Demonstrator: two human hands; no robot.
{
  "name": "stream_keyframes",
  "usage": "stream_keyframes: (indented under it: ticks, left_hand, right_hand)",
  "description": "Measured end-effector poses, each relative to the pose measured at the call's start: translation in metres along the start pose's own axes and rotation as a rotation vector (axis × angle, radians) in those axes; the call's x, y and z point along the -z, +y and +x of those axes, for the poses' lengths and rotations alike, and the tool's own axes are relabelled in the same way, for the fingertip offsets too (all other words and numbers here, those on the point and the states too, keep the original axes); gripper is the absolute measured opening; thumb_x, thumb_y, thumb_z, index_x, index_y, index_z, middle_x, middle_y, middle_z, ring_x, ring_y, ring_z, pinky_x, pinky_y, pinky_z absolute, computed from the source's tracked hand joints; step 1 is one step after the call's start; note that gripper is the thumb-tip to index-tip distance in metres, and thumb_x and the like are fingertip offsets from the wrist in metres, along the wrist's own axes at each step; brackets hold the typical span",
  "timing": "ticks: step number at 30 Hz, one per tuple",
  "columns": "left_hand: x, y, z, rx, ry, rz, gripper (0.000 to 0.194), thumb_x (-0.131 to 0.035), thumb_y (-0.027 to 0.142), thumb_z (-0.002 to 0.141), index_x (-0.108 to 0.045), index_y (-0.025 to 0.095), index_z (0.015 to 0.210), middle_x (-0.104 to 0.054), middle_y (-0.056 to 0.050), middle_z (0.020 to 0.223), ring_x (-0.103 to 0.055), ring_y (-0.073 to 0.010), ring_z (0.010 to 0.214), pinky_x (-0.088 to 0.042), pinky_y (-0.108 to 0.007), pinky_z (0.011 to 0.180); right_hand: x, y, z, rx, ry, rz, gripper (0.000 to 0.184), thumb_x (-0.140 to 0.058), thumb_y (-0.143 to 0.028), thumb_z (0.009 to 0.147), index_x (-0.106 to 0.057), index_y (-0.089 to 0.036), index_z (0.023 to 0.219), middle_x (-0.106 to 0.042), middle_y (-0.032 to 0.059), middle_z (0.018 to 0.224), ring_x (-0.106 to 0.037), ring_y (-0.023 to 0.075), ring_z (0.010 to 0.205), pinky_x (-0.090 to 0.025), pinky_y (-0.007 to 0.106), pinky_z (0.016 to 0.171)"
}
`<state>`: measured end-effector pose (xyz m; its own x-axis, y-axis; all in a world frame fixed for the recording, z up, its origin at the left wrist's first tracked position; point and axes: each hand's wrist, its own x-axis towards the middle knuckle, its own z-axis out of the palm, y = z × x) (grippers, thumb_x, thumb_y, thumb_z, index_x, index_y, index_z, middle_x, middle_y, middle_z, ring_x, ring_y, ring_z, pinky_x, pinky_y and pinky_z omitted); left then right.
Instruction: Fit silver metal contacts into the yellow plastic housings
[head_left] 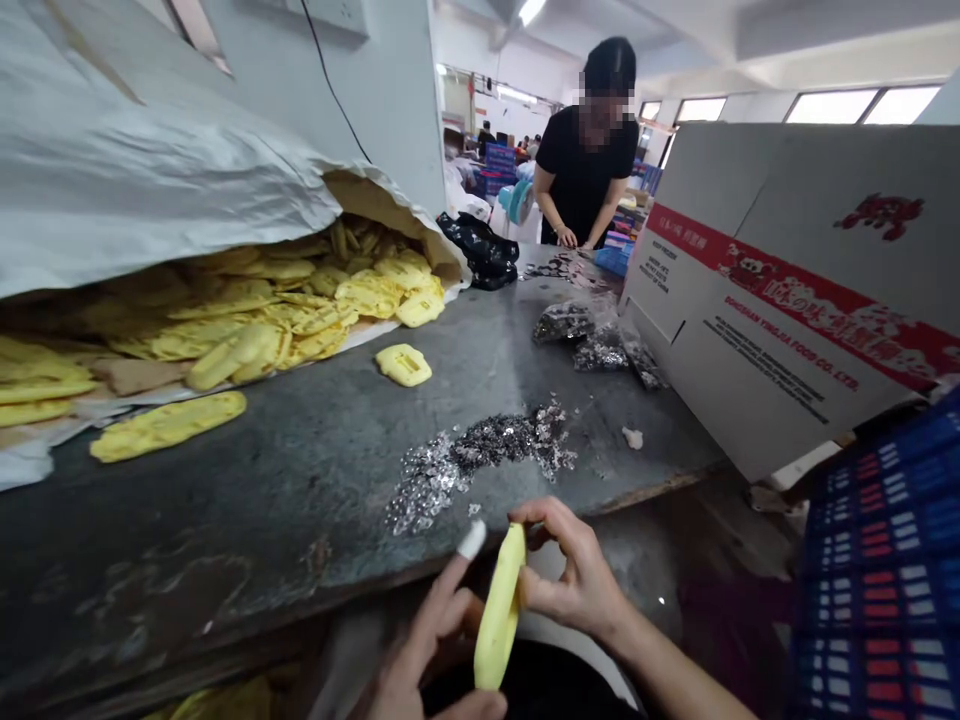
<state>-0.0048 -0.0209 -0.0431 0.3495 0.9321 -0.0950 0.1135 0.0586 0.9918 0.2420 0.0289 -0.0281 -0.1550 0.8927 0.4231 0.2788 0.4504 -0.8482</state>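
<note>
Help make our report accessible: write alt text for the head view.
A right hand grips a yellow piece, left hand touching it, before a dark table bearing small shiny parts. A white sack of yellow pieces lies at left; another person stands beyond.

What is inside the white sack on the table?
The white sack holds a heap of yellow pieces, visible through its open mouth. Whatever lies deeper is covered by the sack's upper side, so it cannot be seen.
</note>
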Motion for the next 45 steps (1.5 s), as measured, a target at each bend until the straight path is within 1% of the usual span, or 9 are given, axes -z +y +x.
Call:
stream_keyframes:
  ticks: [4,8,17,24,31,33,37,40,45]
  left_hand:
    - [0.012,0.014,0.015,0.181,-0.304,-0.318,0.130,-0.098,0.083,0.072,-0.049,0.028,0.180,-0.076,-0.018,0.151,-0.073,-0.0446,0.136,-0.059,-0.059,0.121]
    - [0.015,0.019,0.018,0.227,-0.392,-0.356,0.128,-0.102,0.078,0.069,-0.054,0.031,0.177,-0.071,-0.019,0.163,-0.065,-0.0530,0.149,-0.051,-0.072,0.127]
    - [0.020,0.026,0.011,0.174,-0.358,-0.297,0.097,-0.101,0.069,0.080,-0.071,0.029,0.164,-0.083,-0.012,0.129,-0.078,-0.0380,0.119,-0.064,-0.053,0.112]
    - [0.016,0.038,0.012,-0.027,-0.275,-0.310,0.049,-0.102,0.050,0.086,-0.092,0.021,0.124,-0.077,-0.013,0.123,-0.075,-0.0287,0.113,-0.069,-0.031,0.084]
    - [0.022,0.027,0.002,0.128,-0.251,-0.644,0.093,-0.098,0.032,0.093,-0.053,0.041,0.174,-0.086,-0.008,0.133,-0.089,-0.0288,0.108,-0.073,-0.037,0.094]
    - [0.027,0.026,-0.002,0.153,-0.208,-0.612,0.098,-0.092,0.033,0.098,-0.042,0.045,0.181,-0.082,-0.011,0.149,-0.090,-0.0307,0.108,-0.075,-0.039,0.095]
    - [0.038,0.025,-0.005,0.210,-0.100,-0.601,0.066,-0.073,0.038,0.109,-0.060,0.031,0.174,-0.069,-0.015,0.169,-0.087,-0.0365,0.116,-0.076,-0.043,0.093]
    - [0.041,0.025,-0.003,0.235,-0.043,-0.691,0.058,-0.059,0.034,0.115,-0.062,0.027,0.172,-0.072,-0.016,0.165,-0.087,-0.0355,0.116,-0.077,-0.043,0.089]
    - [0.045,0.025,0.002,0.083,0.019,-0.701,0.057,-0.054,0.026,0.111,-0.064,0.026,0.167,-0.081,-0.011,0.152,-0.086,-0.0301,0.117,-0.075,-0.033,0.090]
  right_hand:
    - [0.005,-0.011,0.000,0.141,0.026,-0.091,0.055,-0.084,-0.019,0.086,-0.069,-0.032,0.138,-0.077,0.0038,0.125,-0.073,0.0212,0.103,-0.063,0.033,0.089]
    - [0.010,-0.019,-0.001,0.208,0.002,-0.160,0.055,-0.083,-0.023,0.091,-0.066,-0.031,0.142,-0.077,0.0058,0.125,-0.073,0.0232,0.104,-0.064,0.035,0.088]
    - [0.018,-0.034,0.005,0.228,-0.072,-0.214,0.048,-0.081,-0.030,0.101,-0.067,-0.028,0.146,-0.078,0.0103,0.129,-0.075,0.0253,0.111,-0.068,0.038,0.090]
    - [0.025,-0.048,0.012,0.101,-0.125,-0.265,0.046,-0.081,-0.023,0.101,-0.070,-0.031,0.145,-0.078,0.0100,0.136,-0.075,0.0296,0.122,-0.067,0.052,0.106]
    - [0.013,-0.050,0.028,-0.028,-0.294,-0.237,0.039,-0.078,-0.032,0.105,-0.071,-0.029,0.143,-0.079,0.0092,0.134,-0.075,0.0283,0.121,-0.067,0.050,0.103]
    - [0.014,-0.045,0.036,-0.050,-0.377,-0.213,0.039,-0.079,-0.037,0.107,-0.070,-0.028,0.144,-0.081,0.0089,0.133,-0.077,0.0274,0.118,-0.067,0.047,0.099]
    - [0.027,-0.017,0.067,-0.023,-0.349,-0.327,0.036,-0.078,-0.040,0.108,-0.074,-0.028,0.142,-0.083,0.0080,0.129,-0.079,0.0258,0.107,-0.066,0.044,0.092]
    - [0.033,0.016,0.093,0.058,-0.187,-0.708,0.023,-0.076,-0.037,0.108,-0.081,-0.029,0.129,-0.082,0.0091,0.122,-0.074,0.0310,0.109,-0.059,0.052,0.097]
    - [0.030,0.037,0.094,0.156,-0.308,-0.890,0.017,-0.078,-0.040,0.107,-0.083,-0.032,0.122,-0.081,0.0076,0.121,-0.068,0.0333,0.113,-0.052,0.055,0.099]
